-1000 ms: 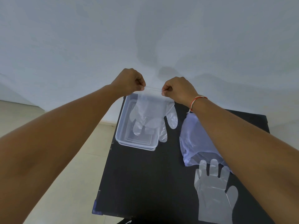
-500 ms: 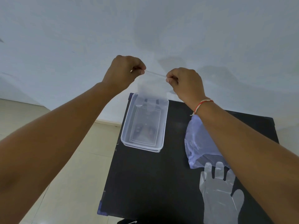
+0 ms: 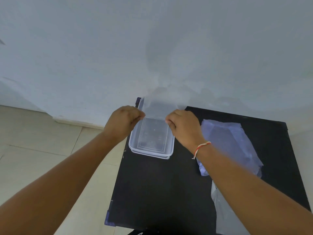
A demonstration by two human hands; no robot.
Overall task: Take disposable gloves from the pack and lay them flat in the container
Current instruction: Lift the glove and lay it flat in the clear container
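clear thin plastic glove (image 3: 156, 108): stretched over far end of clear rectangular plastic container (image 3: 151, 152), long axis running away | left hand (image 3: 124, 121), right hand (image 3: 183, 127): pinching glove's near edge | black tabletop (image 3: 160, 192)

A plain, pale blue-grey painted wall (image 3: 152, 39) is filling the upper half of the view, with soft grey shadows lying across it near the middle. A low white skirting board (image 3: 77, 122) is running along its foot at the left. Below that, a floor of large cream square tiles (image 3: 42, 150) with thin grout lines is stretching toward the lower left. A flat, matte black rectangular tabletop (image 3: 160, 192) is standing against the wall, catching even, diffuse light.
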